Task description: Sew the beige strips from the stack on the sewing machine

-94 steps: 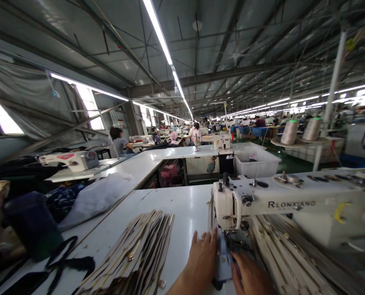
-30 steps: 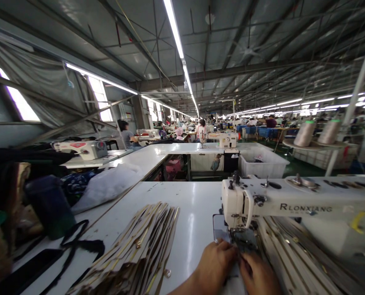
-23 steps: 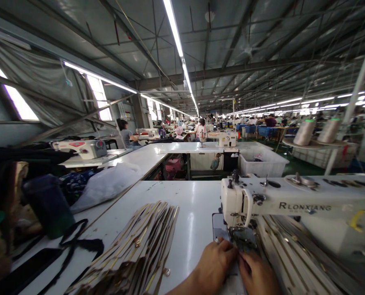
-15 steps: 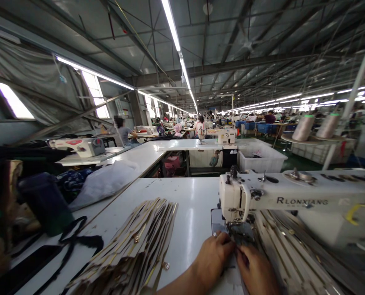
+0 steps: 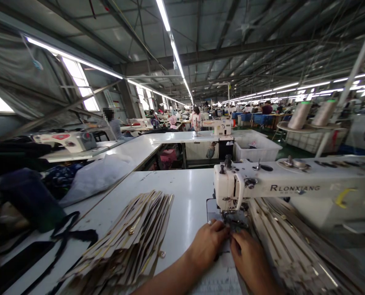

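Observation:
At the needle end of a white sewing machine, my two hands are close together, fingertips almost touching. My left hand has its fingers curled and closed at the edge of a narrow beige-grey fabric strip, just in front of the presser foot. My right hand pinches the same fabric strip, most of which is hidden beneath that hand. A fanned pile of similar gold-edged strips lies left of my hands. More strips are heaped on the right, under and in front of the machine arm.
Black straps and a dark blue bin stand at the left, near a white plastic bag. Beyond the table are a white tub and another sewing machine. Thread cones sit on a stand at the right.
The view has turned slightly, so the scene sits further left and higher. Both hands stay closed in front of the presser foot; little of the strip's movement can be made out.

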### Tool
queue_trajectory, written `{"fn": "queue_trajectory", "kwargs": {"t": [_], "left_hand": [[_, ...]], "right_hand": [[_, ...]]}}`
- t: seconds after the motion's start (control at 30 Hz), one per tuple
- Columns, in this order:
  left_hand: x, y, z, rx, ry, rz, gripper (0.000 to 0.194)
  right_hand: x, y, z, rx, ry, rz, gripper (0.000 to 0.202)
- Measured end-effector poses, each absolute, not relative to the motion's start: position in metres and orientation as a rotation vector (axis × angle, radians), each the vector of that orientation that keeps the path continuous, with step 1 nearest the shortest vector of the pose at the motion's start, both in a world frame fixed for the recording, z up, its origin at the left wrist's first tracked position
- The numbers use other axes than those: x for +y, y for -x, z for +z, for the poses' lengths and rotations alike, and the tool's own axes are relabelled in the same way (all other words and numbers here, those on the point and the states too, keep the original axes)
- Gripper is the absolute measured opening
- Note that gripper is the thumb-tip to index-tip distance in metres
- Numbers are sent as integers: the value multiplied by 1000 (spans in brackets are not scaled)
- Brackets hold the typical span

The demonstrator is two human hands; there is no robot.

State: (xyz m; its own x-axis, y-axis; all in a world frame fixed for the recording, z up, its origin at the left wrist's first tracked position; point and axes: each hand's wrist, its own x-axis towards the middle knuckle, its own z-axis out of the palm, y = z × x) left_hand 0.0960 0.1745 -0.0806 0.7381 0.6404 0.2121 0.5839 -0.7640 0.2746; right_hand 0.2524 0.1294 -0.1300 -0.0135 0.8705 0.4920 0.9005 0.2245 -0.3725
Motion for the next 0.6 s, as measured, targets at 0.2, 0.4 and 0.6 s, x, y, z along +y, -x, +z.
{"fn": "queue_trajectory", "kwargs": {"t": [0.2,0.4,0.6], "left_hand": [[175,-96,-75,949,-2729,418,24],[175,-99,-72,990,-2696,394,21],[180,-97,-74,916,-2744,390,20]], "right_hand": [[130,-253,-130,-1894,1639,-28,32],[129,-253,-130,-1925,1660,-31,32],[129,-252,-130,-1948,1704,-26,31]]}}
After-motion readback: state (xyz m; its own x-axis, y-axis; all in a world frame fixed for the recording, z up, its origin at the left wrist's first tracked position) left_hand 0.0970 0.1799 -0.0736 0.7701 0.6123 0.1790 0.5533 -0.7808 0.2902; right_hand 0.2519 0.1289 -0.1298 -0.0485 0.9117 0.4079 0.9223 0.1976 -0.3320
